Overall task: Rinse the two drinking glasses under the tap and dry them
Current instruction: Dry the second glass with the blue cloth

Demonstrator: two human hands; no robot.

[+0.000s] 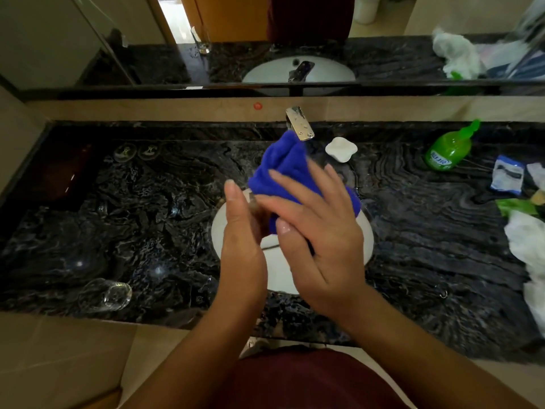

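Over the white sink (367,231), my left hand (241,228) grips a clear drinking glass (258,209), mostly hidden between my palms. My right hand (318,228) presses a blue cloth (283,166) against and around that glass. The cloth bunches up toward the chrome tap (299,124); no water runs from it. A second clear glass (106,293) stands on the dark marble counter (147,216) near its front left edge, apart from both hands.
A white soap dish (340,149) sits right of the tap. A green soap bottle (449,149), a blue-white packet (507,175) and crumpled white cloths (528,240) fill the counter's right end. A mirror (265,39) runs along the back wall.
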